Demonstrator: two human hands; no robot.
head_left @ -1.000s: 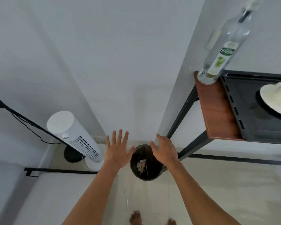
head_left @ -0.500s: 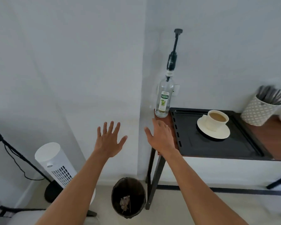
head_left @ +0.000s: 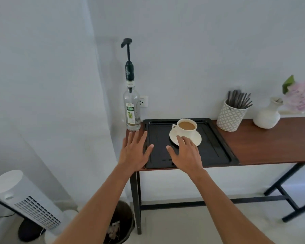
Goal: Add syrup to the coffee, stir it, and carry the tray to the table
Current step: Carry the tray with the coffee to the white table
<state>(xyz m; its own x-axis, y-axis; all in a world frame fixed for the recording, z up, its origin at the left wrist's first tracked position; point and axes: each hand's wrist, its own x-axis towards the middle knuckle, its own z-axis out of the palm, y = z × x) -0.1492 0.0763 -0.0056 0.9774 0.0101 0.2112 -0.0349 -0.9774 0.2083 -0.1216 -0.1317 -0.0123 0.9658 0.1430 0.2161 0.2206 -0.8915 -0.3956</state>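
A clear syrup bottle [head_left: 131,110] with a tall black pump stands at the left end of a wooden console table [head_left: 264,147]. Beside it lies a black tray [head_left: 213,148] bearing a white cup of milky coffee [head_left: 186,128] on a white saucer [head_left: 196,140]. My left hand [head_left: 135,152] hovers flat with fingers spread over the tray's left edge, just below the bottle. My right hand [head_left: 186,154] is spread over the tray, its fingertips overlapping the saucer's near rim. Neither hand holds anything.
A patterned holder of dark stirrers [head_left: 231,114] and a white vase [head_left: 268,115] with pink flowers stand right of the tray. On the floor are a black bin [head_left: 120,224] by the table leg and a white tower fan [head_left: 23,201] at the left. A wall socket [head_left: 143,101] sits behind the bottle.
The view swung up from the floor and bin to the table. Both open hands moved forward and now hover over the tray near the bottle and cup.
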